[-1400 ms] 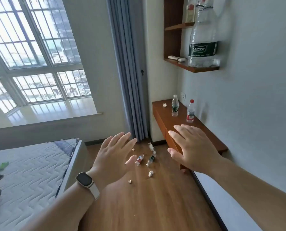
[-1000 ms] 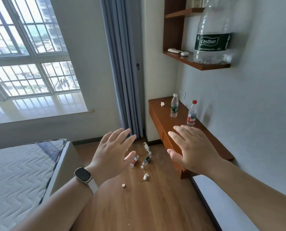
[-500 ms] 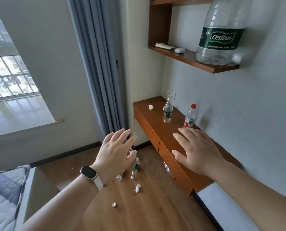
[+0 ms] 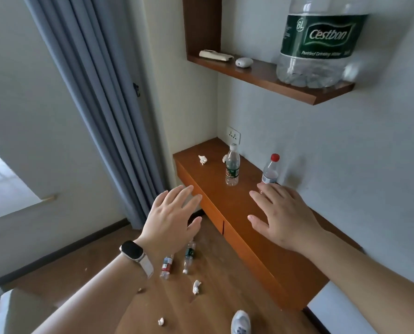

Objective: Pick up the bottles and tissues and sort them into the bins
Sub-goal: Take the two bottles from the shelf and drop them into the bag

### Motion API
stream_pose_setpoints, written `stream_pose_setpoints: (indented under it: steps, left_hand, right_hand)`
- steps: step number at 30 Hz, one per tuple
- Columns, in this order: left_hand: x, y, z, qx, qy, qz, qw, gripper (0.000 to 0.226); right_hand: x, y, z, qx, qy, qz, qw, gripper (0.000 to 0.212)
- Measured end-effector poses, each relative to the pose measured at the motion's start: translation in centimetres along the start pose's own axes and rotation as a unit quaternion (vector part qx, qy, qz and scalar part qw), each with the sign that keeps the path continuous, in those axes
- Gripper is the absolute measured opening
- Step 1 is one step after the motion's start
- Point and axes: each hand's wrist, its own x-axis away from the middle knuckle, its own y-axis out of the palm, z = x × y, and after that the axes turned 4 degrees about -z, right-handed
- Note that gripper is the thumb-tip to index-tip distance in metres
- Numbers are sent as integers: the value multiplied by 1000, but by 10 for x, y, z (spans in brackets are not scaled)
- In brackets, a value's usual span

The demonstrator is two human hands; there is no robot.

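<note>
Both hands are spread flat, fingers straight, gripping nothing; the left hand point(image 4: 172, 220) hangs off the front edge of the long orange-brown wooden desk point(image 4: 225, 201); the right hand point(image 4: 283, 218) hovers over the desk top, its fingertips hiding the base of the upright red-capped clear bottle point(image 4: 271, 171); the green-labelled clear bottle point(image 4: 232, 168) stands further back on the desk, a crumpled white tissue point(image 4: 202, 159) beyond it; on the floor before the desk lie a red-labelled small bottle point(image 4: 166, 266), a dark-labelled small bottle point(image 4: 189, 257) and a white tissue wad point(image 4: 196, 286).
</note>
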Motion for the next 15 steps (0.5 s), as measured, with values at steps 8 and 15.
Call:
stream_pose_setpoints:
  steps: [8,15]
  left_hand:
    - [-113,41,5,9,-7,-43,999,51]
    - [-194,81,20,23,-8,-86,996,56]
  right_hand:
    - [-80,42,78,-38,34,-2,999,56]
    - [-125,78,136,-59,37,-31,997,58]
